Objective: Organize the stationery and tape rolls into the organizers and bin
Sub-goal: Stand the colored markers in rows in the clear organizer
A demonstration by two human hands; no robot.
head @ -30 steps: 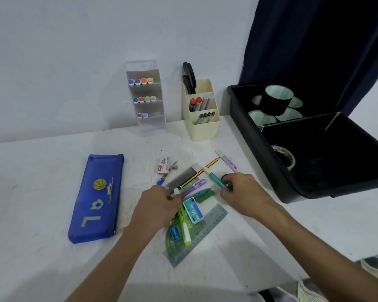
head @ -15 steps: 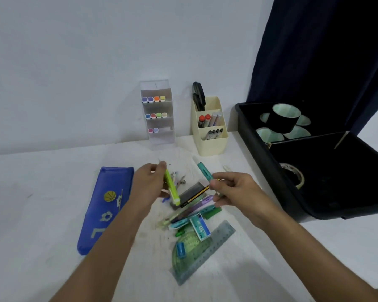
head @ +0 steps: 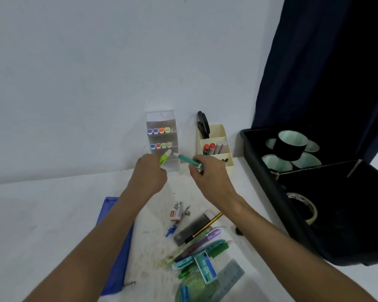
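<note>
At the centre of the head view, the left hand (head: 150,176) grips a lime-green highlighter (head: 164,159) and the right hand (head: 207,174) pinches a teal highlighter (head: 189,161), both tips aimed at the lowest tier of the clear marker organizer (head: 163,139), whose upper two tiers already hold coloured markers. To its right, the cream pen holder (head: 215,144) carries scissors and pens, and the black bin (head: 314,192) at the right edge already holds tape rolls (head: 291,147). Much remains: a loose stationery pile (head: 196,243) of pencil, pens, ruler and protractor in the lower middle, beside a blue pencil pouch (head: 116,247). A small blue box (head: 205,269) there seems to read "10", though blur makes it uncertain.
</note>
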